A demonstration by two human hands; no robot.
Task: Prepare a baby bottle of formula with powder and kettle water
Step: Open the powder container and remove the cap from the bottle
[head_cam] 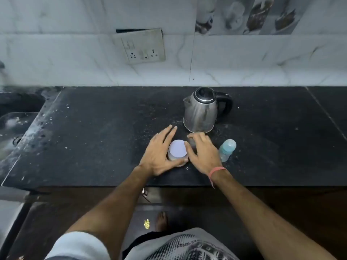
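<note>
Black stone forms the counter, which is speckled with pale dust and crumbs. At the far left a sink basin is set into it. On the marble-patterned wall behind, a switch-and-socket plate is mounted slightly askew.

Near the middle of the counter the left hand is placed against the left side of a small jar with a flat white lid. The fingers are extended along the far-left side of the jar and the thumb is laid across its near side, so the grip is seen as a loose cradle around the jar rather than a tight clasp. The jar is stood upright on the counter.

Immediately to the right, the right hand is held with its thumb touching the right edge of the jar lid. Its fingers are curved over a dark object that is mostly hidden beneath them; the object cannot be identified, and it cannot be told whether this grip is closed on it. A red thread band is worn at the wrist.

Behind the right hand, a stainless steel kettle with a black handle and lid is stood upright, spout to the left. Just beside the right hand, to its right, a baby bottle with a translucent bluish cap is stood upright on the counter, apart from the kettle.
</note>
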